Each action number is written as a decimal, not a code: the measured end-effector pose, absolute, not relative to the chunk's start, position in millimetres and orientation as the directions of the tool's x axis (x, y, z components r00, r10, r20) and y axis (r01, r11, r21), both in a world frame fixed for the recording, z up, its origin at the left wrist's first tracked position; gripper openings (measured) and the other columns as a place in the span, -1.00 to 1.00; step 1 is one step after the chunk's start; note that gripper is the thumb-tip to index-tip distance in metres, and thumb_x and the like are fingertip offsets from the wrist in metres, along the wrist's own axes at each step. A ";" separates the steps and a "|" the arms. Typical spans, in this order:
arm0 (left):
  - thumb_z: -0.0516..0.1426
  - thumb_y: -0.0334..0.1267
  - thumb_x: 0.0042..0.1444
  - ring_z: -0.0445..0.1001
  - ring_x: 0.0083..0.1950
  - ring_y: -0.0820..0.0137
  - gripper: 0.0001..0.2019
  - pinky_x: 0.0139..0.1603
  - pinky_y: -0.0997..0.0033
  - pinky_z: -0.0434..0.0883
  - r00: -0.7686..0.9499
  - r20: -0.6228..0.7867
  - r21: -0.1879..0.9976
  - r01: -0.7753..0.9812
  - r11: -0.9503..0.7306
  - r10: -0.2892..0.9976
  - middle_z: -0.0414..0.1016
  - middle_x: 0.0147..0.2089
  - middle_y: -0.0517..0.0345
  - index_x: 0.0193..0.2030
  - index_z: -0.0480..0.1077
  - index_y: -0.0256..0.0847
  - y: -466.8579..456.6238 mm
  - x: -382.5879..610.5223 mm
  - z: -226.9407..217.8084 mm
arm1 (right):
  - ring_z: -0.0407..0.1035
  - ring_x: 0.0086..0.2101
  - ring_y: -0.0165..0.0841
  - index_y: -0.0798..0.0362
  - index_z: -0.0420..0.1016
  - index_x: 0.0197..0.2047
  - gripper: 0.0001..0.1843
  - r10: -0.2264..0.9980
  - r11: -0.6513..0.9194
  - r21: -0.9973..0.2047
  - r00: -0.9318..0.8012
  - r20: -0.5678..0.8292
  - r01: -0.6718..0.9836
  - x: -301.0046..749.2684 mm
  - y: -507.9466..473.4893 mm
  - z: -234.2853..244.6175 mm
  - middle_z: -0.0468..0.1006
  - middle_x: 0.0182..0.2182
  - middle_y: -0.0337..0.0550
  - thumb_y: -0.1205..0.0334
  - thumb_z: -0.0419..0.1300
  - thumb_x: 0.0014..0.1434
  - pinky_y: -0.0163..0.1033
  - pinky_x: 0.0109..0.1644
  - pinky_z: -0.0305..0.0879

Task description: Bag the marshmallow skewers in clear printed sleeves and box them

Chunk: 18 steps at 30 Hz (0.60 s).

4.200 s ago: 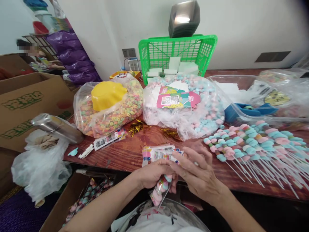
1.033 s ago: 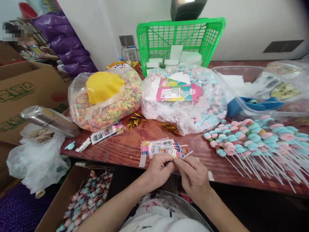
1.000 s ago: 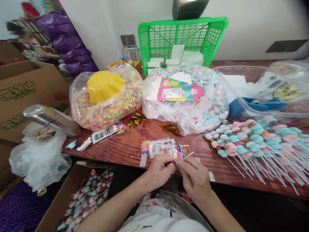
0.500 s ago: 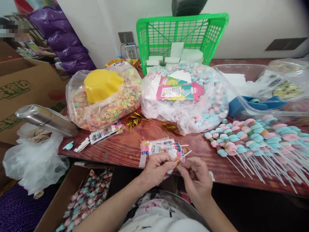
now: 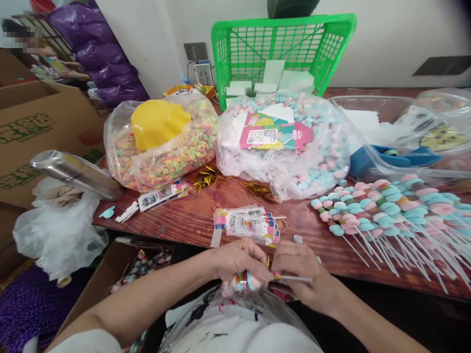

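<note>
My left hand is closed round a wrapped marshmallow stick, held low in front of my body. Pink and blue marshmallows show through its clear wrapper, and the white stick points right. At the neck of the wrapper, a gold twist tie pokes up between my hands. My right hand is closed at that neck with its fingertips on the tie, partly hidden by the fingers. Just beyond my hands lies a pile of printed clear wrappers on the wooden table.
Unwrapped marshmallow sticks are heaped at right. Behind are bags of candy rings and marshmallows, and a green crate. A steel flask leans at left. Below is a carton of wrapped sticks. Another person sits far left.
Both hands have come down and closer to my body. The stick has swung from pointing up and right to nearly level, and the wrapped marshmallows now show beneath my left hand.
</note>
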State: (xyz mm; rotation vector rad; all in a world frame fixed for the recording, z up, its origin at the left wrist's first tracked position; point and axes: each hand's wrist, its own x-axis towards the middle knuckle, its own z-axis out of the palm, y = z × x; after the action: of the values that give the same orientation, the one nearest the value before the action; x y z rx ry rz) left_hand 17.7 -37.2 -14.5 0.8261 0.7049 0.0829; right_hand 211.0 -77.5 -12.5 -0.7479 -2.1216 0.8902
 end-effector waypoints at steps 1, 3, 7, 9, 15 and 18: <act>0.42 -0.08 -0.40 0.26 -0.71 0.55 -0.64 -0.74 0.57 0.16 0.791 -0.562 0.656 0.250 0.712 0.240 0.41 -0.64 0.21 -0.63 0.43 -0.29 -35.9 16.2 -11.2 | 0.22 -0.48 -0.39 0.08 0.42 -0.36 -0.72 0.647 0.707 -0.656 -0.617 0.448 0.265 210.2 -79.8 -7.1 0.41 -0.52 -0.16 0.36 -0.08 0.26 -0.25 -0.39 0.14; 0.43 -0.05 -0.43 0.27 -0.73 0.54 -0.63 -0.77 0.57 0.19 0.810 -0.576 0.611 0.341 0.715 0.107 0.41 -0.66 0.21 -0.65 0.43 -0.28 -32.6 13.6 -3.9 | 0.18 -0.48 -0.37 0.12 0.43 -0.27 -0.71 0.517 0.844 -0.446 -0.674 0.528 0.297 208.5 -84.2 2.0 0.41 -0.51 -0.14 0.44 -0.12 0.23 -0.22 -0.38 0.12; 0.44 -0.03 -0.41 0.32 -0.67 0.55 -0.65 -0.72 0.60 0.28 0.831 -0.555 0.665 0.413 0.622 0.041 0.46 -0.62 0.22 -0.59 0.50 -0.23 -24.9 11.5 8.5 | 0.20 -0.49 -0.36 0.16 0.41 -0.11 -0.75 0.404 0.912 -0.300 -0.739 0.539 0.280 206.6 -87.6 13.6 0.40 -0.53 -0.18 0.45 -0.04 0.24 -0.21 -0.37 0.15; 0.44 0.02 -0.43 0.36 -0.62 0.50 -0.63 -0.68 0.56 0.33 0.844 -0.536 0.696 0.444 0.565 -0.004 0.49 -0.58 0.19 -0.55 0.54 -0.20 -21.9 12.5 11.0 | 0.25 -0.45 -0.36 0.12 0.41 -0.10 -0.79 0.416 0.903 -0.327 -0.759 0.501 0.280 205.6 -87.7 17.3 0.42 -0.51 -0.19 0.42 0.02 0.24 -0.21 -0.33 0.19; 0.46 -0.03 -0.50 0.36 -0.64 0.41 -0.62 -0.71 0.45 0.35 0.859 -0.483 0.715 0.499 0.490 -0.172 0.49 -0.59 0.17 -0.53 0.57 -0.22 -17.3 16.9 8.1 | 0.25 -0.45 -0.39 0.07 0.44 -0.21 -0.85 0.417 0.898 -0.342 -0.784 0.460 0.277 200.7 -90.0 19.6 0.41 -0.49 -0.21 0.42 0.08 0.20 -0.22 -0.31 0.20; 0.46 -0.01 -0.59 0.36 -0.67 0.35 -0.56 -0.76 0.37 0.34 0.862 -0.477 0.686 0.487 0.540 -0.172 0.49 -0.60 0.12 -0.53 0.58 -0.24 -17.6 15.4 5.3 | 0.25 -0.47 -0.38 0.10 0.45 -0.22 -0.82 0.390 0.914 -0.321 -0.759 0.521 0.248 198.3 -89.8 15.2 0.43 -0.49 -0.18 0.41 0.03 0.23 -0.20 -0.37 0.14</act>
State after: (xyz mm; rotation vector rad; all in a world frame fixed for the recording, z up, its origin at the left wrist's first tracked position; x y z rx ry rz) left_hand 15.4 -17.6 5.3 0.9234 0.3768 -0.4028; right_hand 198.3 -89.8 15.2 -0.4549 -2.4680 0.3107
